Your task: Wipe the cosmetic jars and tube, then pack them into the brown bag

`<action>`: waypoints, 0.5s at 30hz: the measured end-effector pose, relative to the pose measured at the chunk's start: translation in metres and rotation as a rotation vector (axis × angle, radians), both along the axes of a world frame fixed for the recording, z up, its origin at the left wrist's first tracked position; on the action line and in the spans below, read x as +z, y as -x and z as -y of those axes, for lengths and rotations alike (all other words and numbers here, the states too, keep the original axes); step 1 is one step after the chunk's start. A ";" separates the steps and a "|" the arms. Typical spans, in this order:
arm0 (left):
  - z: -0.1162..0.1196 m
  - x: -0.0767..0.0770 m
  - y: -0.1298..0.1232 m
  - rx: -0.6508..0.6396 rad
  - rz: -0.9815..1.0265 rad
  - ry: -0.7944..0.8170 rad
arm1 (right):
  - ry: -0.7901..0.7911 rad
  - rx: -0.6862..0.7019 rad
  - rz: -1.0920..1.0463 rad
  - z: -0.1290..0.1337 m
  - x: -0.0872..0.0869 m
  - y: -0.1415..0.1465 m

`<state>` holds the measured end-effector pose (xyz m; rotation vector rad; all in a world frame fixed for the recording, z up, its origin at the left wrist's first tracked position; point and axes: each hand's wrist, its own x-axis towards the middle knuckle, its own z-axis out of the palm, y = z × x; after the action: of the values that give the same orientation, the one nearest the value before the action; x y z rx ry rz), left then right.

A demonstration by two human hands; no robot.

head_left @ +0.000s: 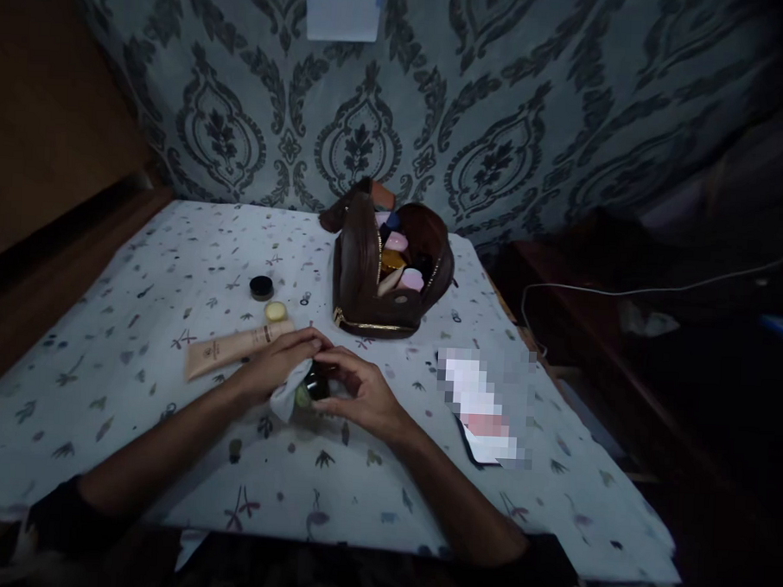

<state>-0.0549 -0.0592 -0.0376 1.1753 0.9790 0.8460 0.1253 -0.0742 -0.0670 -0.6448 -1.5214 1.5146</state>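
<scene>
Low over the table, my right hand (pixel 371 395) curls its fingers round a small dark green glossy container (pixel 317 382); whether it is a jar or a bottle I cannot tell. My left hand (pixel 285 365) is closed on a white wipe or cloth (pixel 289 395) and presses it against the container's left side. Beside my left hand lies a beige cosmetic tube (pixel 230 350), its cap end near the fingers. A small round yellow item (pixel 275 311) sits just beyond the tube. Farther back is a round black lid (pixel 260 287).
An open brown zip bag (pixel 365 314) full of cosmetics stands at the back. A phone (pixel 481 451), partly blurred out, lies to the right. The patterned white tablecloth (pixel 182 466) reaches the wallpapered wall. Wooden furniture (pixel 61 141) borders the left, and a white cable (pixel 599 291) hangs at right.
</scene>
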 end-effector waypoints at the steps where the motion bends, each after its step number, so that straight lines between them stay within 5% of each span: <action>1: -0.001 -0.001 0.000 0.010 0.040 0.046 | 0.058 0.025 -0.025 0.000 -0.001 0.000; 6: 0.000 0.000 -0.005 0.125 0.161 0.156 | 0.281 0.075 -0.146 0.000 0.000 0.002; 15: 0.009 -0.008 -0.016 0.364 0.293 0.232 | 0.353 -0.096 -0.286 0.004 0.004 0.017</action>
<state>-0.0386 -0.0683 -0.0451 0.6605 1.0290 1.1235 0.1086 -0.0784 -0.0629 -0.6566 -1.0053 1.7340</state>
